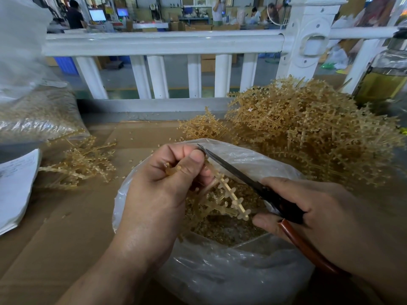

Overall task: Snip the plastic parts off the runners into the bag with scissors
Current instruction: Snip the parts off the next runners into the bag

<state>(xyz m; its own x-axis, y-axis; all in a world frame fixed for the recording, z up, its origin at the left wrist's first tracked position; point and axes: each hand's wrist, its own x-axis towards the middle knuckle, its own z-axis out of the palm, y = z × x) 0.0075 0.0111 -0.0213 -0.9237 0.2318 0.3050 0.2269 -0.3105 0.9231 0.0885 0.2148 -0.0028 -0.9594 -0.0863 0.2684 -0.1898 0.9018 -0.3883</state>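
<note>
My left hand (163, 186) pinches a tan plastic runner (229, 194) by its upper end, so the branched stem hangs over the open clear plastic bag (220, 271). My right hand (326, 219) grips scissors (237, 172) with dark blades and reddish-brown handles. The blades lie nearly closed along the runner's upper side, their tip beside my left thumb. Several small tan snipped parts (222, 230) fill the bottom of the bag.
A big heap of tan runners (308, 133) sits at the back right, a smaller pile (81, 164) on the cardboard at the left. A filled plastic bag (37, 115) lies far left beside white paper (15, 190). A white railing (163, 42) runs behind; a bottle (385, 73) stands right.
</note>
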